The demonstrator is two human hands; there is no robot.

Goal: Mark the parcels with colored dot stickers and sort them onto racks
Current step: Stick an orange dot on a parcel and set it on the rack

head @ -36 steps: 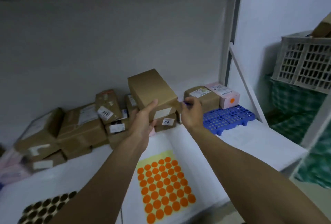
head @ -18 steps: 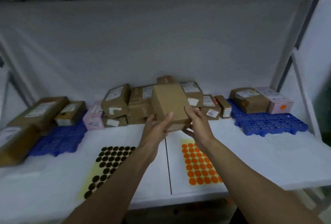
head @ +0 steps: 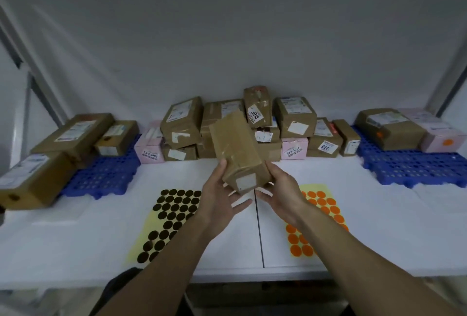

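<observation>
**Box held up over the counter, both grips on it**

Brown box (head: 235,143) is off the counter (head: 75,239) at mid-frame. It is tilted, far end up and leaning left. Near end faces the camera w/ a pale blank label. Clear tape runs along the top face.

Left grip (head: 222,196): thumb lies up along the box's left edge, fingers spread out straight below the near end. Can't say for sure the fingers touch the underside; that area is blurred.

Right grip (head: 283,189): thumb pressed on the box's right side, fingers curled under the bottom corner, so it is holding the box.

Under the hands, both flat on the counter:
- black dot sheet (head: 174,217), left of the counter seam
- orange dot sheet (head: 321,204), right of the seam, partly covered by the right forearm

Back centre: pile of parcels (head: 295,118) against the wall, mostly brown, two pink.

Left blue rack (head: 106,176): brown parcels on and beside it. The nearest one shows a dark dot on its end.

Right blue rack (head: 409,166): one brown parcel (head: 386,126) and one pink parcel (head: 442,138), side by side and touching, each w/ an orange dot.
</observation>
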